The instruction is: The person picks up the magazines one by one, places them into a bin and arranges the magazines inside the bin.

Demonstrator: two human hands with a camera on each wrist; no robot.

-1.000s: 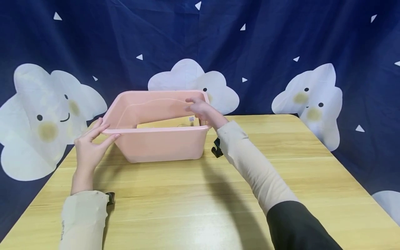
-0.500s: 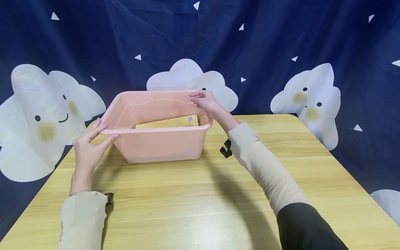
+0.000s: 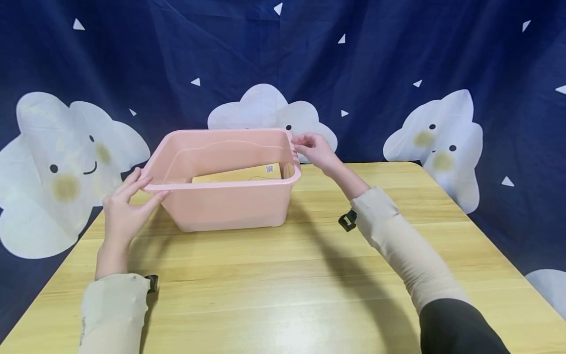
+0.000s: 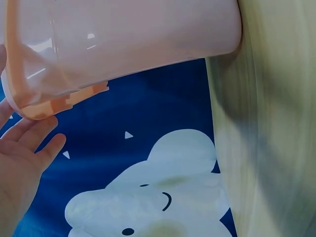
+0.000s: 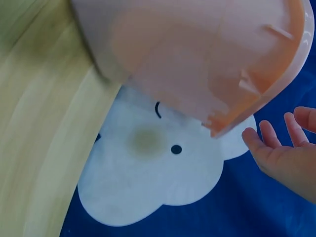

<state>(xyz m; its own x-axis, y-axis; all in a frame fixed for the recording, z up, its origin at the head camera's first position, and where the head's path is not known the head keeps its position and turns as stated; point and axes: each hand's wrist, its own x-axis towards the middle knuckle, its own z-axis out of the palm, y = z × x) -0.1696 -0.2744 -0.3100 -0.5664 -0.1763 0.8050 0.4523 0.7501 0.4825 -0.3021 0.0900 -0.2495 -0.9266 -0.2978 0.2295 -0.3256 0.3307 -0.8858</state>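
A pink plastic bin (image 3: 234,206) stands upright on the table, left of its middle. Inside lies a yellow box (image 3: 247,173) with a small printed code on one corner; the front wall hides its lower part. My left hand (image 3: 124,209) grips the bin's near left corner, thumb at the front and fingers along the left rim. In the left wrist view, fingers (image 4: 42,131) reach under that rim. My right hand (image 3: 317,151) is just outside the right rim with loosely bent fingers. The right wrist view shows this hand (image 5: 291,153) holding nothing, its fingertips close to the rim.
The wooden table (image 3: 247,290) reaches back to a dark blue curtain (image 3: 371,59) printed with white clouds. A dark clip-like part (image 3: 348,221) juts from the right cuff, and another (image 3: 152,283) from the left cuff.
My right hand has come up out of the bin, over its right rim, and moved right to the outside. My left hand, the bin and the yellow box stay in place.
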